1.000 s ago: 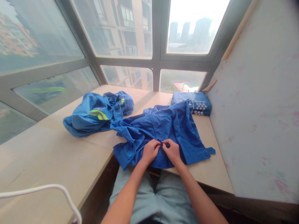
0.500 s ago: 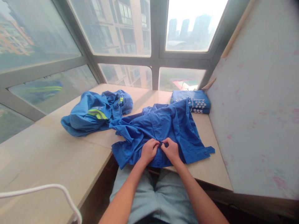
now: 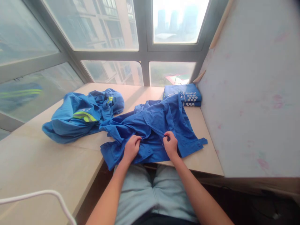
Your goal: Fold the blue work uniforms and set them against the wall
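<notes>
A blue work jacket (image 3: 154, 120) lies rumpled on the light tabletop in front of me, its lower edge near the table's front. My left hand (image 3: 132, 147) pinches the cloth left of the middle. To the right, my right hand (image 3: 170, 144) grips another part of the same jacket. Between the hands the fabric is drawn taut, and a button shows below it. One buttoned tab sticks out at the lower right corner.
A crumpled blue garment (image 3: 72, 117) with a yellow-green stripe lies to the left. Folded blue clothing (image 3: 187, 93) with white print sits at the back right. A white cable (image 3: 47, 192) crosses the lower left. Windows (image 3: 110, 72) and a patterned wall (image 3: 253, 103) bound the table.
My hands were close together at the jacket's front; now they are apart, left and right, spreading the cloth between them. The view has shifted slightly to the right.
</notes>
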Available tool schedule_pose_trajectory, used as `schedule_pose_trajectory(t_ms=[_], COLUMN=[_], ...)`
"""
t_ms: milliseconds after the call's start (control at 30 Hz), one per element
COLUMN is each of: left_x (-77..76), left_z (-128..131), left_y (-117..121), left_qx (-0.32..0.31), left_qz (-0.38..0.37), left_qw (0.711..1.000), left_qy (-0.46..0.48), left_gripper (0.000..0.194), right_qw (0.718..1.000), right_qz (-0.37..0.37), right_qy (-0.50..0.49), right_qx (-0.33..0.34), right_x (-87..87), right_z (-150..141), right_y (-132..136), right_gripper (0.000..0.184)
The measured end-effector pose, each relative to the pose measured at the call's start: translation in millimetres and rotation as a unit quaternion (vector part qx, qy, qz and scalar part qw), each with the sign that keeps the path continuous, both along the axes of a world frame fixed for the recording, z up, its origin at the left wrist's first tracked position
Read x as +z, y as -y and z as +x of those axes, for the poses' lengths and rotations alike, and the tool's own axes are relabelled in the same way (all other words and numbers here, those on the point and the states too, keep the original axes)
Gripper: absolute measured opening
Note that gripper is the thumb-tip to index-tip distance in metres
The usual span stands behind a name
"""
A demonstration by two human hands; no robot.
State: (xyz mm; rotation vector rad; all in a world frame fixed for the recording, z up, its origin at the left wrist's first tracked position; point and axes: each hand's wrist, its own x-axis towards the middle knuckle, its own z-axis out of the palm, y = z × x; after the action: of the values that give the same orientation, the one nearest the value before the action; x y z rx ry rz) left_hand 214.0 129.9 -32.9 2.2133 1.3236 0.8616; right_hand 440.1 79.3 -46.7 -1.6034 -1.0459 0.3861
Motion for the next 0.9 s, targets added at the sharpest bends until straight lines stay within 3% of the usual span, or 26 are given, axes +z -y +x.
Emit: schedule_pose_trajectory(t_ms=[100,167,267,333,433,500,600,667,733,900], left_x=[8.8,18.1,36.8,48.7,55.9,49.4,26.6,10.8,0.8,1.4], left_z=[-26.4,-37.3,-36.9,-25.5,2.5,23.0,47.5,57.4,62.8,65.7], left_y=[-16.0,-23.4,-24.1,-19.6,-13.3,-12.2,-13.0,-12.6,-11.2,-13.1], left_qx=[0.079,0.113,0.117,0.107,0.074,0.039,0.027,0.067,0.108,0.096], left_qz=[-0.008,-0.028,-0.020,0.025,0.085,0.087,0.061,0.060,0.072,0.071], left_qw=[0.992,0.976,0.961,0.966,0.979,0.986,0.988,0.982,0.974,0.978], left_qy=[-0.101,-0.186,-0.250,-0.233,-0.169,-0.133,-0.136,-0.166,-0.185,-0.171], left_gripper=[0.025,0.028,0.030,0.030,0.020,0.016,0.014,0.013,0.019,0.021], right_qw=[0.997,0.996,0.991,0.977,0.952,0.928,0.911,0.919,0.936,0.968], right_qz=[0.009,-0.001,-0.035,-0.050,-0.054,-0.081,-0.177,-0.209,-0.189,-0.120], right_qy=[-0.003,0.019,0.123,0.204,0.297,0.339,0.326,0.277,0.235,0.161], right_qx=[-0.074,-0.087,-0.047,-0.019,0.059,0.129,0.183,0.187,0.178,0.151], right_x=[2.1,3.3,11.2,22.3,40.7,46.8,40.1,28.4,16.6,3.5], right_z=[1.7,0.2,-7.7,-16.2,-29.9,-36.3,-37.7,-34.5,-30.8,-27.7], right_y=[3.6,6.5,9.6,7.9,-4.0,-16.5,-33.1,-37.9,-37.5,-31.3], right_gripper=[0.020,0.022,0.018,0.015,0.028,0.032,0.026,0.025,0.026,0.023])
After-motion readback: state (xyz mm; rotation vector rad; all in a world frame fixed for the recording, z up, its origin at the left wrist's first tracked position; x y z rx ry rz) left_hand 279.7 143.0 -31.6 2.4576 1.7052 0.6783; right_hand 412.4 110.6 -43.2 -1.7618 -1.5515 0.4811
